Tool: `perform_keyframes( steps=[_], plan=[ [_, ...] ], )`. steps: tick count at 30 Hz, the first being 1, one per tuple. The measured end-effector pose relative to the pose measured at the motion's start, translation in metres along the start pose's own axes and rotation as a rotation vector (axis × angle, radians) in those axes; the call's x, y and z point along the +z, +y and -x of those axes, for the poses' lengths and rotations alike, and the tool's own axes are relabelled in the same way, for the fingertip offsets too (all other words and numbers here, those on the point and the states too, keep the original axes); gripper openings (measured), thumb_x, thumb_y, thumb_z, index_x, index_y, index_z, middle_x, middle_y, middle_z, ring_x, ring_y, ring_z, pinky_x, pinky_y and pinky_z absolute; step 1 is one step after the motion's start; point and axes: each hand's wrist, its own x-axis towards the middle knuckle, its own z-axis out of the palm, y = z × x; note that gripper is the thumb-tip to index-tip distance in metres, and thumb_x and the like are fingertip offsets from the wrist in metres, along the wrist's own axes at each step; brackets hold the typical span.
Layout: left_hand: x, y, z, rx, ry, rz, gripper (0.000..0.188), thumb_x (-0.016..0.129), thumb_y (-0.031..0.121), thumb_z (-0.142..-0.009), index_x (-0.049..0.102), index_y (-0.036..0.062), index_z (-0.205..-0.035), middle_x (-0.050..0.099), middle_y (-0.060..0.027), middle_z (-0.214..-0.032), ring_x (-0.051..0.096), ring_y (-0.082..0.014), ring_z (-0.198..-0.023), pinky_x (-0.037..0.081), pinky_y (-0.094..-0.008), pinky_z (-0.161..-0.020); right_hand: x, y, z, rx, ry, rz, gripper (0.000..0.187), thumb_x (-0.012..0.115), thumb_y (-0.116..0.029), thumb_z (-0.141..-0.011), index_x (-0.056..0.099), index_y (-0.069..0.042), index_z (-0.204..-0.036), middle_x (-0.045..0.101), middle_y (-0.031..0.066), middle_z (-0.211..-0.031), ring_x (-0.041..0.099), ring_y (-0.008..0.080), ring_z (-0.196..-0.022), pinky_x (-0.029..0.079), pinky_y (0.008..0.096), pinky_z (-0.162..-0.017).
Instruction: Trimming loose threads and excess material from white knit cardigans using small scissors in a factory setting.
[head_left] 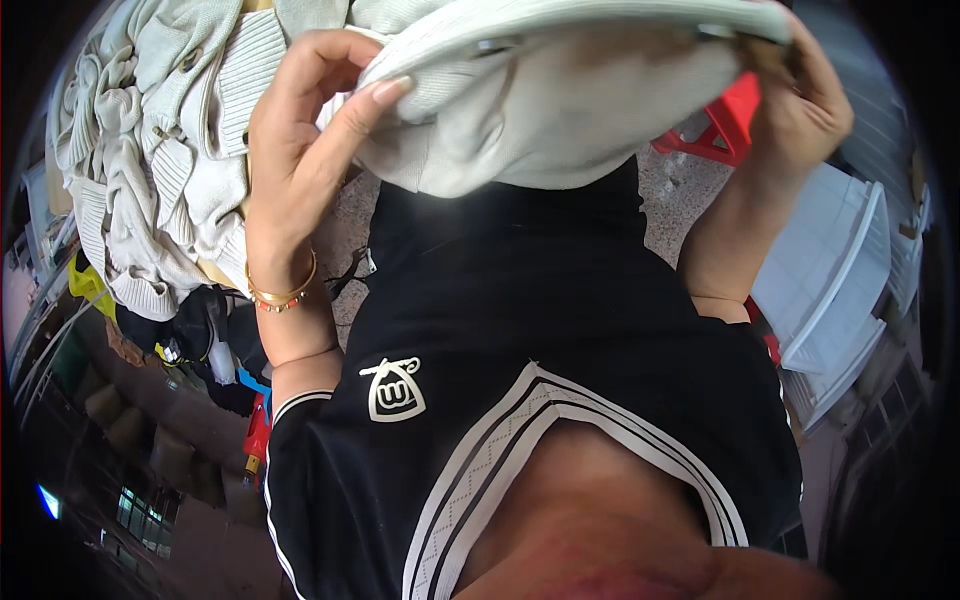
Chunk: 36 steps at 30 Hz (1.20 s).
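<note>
- Grips the left end of one cream knit garment point(570, 115) in the fingers of the left hand point(305, 140), with the thumb over its banded edge.
- Holds the right end in the fingers of the right hand point(810, 110), blurred and partly hidden by cloth.
- Hangs between both sets of fingers, band uppermost, with a sagging, curved lower edge.
- Leaves room below the fingers, above the black shirt point(560, 300), and a strip of speckled floor point(665, 215) inside the right wrist.
- Has little room left of the left fingers, just beside a pile of cream knits point(190, 150) along the counter point(215, 272) edge.
- Count one pile, pieces too tangled to number; one red plastic object point(737, 108) near the right fingers; at least two white panels point(825, 260) below them, farther right.
</note>
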Motion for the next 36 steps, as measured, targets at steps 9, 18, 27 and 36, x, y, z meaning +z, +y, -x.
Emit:
perform_keyframes(
  steps=[9,18,27,36],
  plan=[
    [0.066,0.028,-0.02,-0.097,-0.153,0.265,0.03,0.061,0.001,-0.097,0.059,0.0019,-0.128,0.059,-0.0036,-0.113,0.058,-0.0058,-0.08,0.047,-0.0183,-0.072,-0.033,0.058,-0.038,0.093,0.221,-0.092,0.024,0.075,-0.005,-0.09,0.072,0.002,-0.113,0.073,0.0015,-0.092,0.065,0.0067,-0.074,0.05,0.0208,-0.065],
    [0.06,-0.022,-0.04,0.069,0.134,-0.34,0.024,0.067,0.013,-0.097,0.066,0.0023,-0.118,0.063,-0.0034,-0.094,0.055,-0.0105,-0.073,0.046,-0.0255,-0.067,0.035,0.112,0.01,0.281,0.17,0.012,0.038,0.075,-0.009,-0.088,0.066,0.001,-0.124,0.072,0.0073,-0.103,0.064,0.0121,-0.09,0.051,0.0268,-0.079],
    [0.087,-0.005,-0.067,0.387,0.215,-0.695,0.028,0.088,0.023,-0.074,0.072,0.0062,-0.089,0.065,-0.0036,-0.084,0.061,-0.0196,-0.073,0.048,-0.03,-0.063,0.034,0.026,0.029,0.196,-0.035,0.061,0.046,0.077,-0.01,-0.087,0.061,0.002,-0.128,0.062,0.0067,-0.101,0.059,0.0125,-0.084,0.048,0.0256,-0.074],
    [0.079,-0.017,-0.071,0.472,0.151,-0.637,0.009,0.076,0.003,-0.083,0.07,0.0059,-0.09,0.064,-0.0061,-0.085,0.061,-0.0218,-0.076,0.049,-0.0319,-0.067,0.04,0.02,0.031,-0.008,-0.128,-0.012,0.038,0.078,-0.004,-0.084,0.068,0.003,-0.12,0.06,0.0081,-0.086,0.056,0.0166,-0.073,0.045,0.0284,-0.066]
  ],
)
